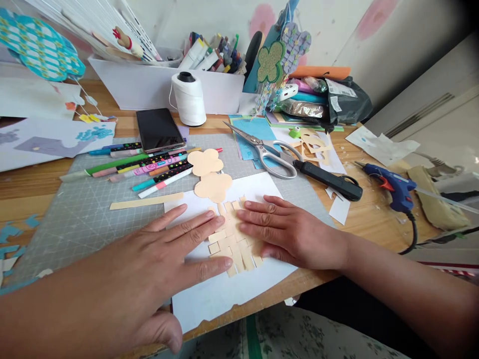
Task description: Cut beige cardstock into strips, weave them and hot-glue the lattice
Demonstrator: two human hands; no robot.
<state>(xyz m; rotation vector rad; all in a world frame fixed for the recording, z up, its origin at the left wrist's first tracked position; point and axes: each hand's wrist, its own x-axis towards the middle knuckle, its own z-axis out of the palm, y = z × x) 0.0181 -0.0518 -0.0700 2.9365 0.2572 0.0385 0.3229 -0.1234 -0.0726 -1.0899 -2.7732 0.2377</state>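
Observation:
A small woven mat of cream paper strips (236, 244) lies on a white paper sheet (213, 299). My left hand (172, 259) rests with spread fingers on the mat's left side, its fingertips touching the strips. From the right, my right hand (284, 230) lies flat over the mat's right edge, fingers stretched out. Neither hand grips anything. Just above the mat are two cream paper cloud shapes (213, 185), one partly over the other. A single loose cream strip (145, 201) lies to the left. Parts of the mat are hidden under my fingers.
Scissors (267, 149) and a black-handled cutter (329, 180) lie behind my right hand. A blue glue gun (392, 184) is at the right. Several pens (149, 167), a phone (159, 129) and a white thread spool (189, 99) stand or lie behind the grey cutting mat (93, 229).

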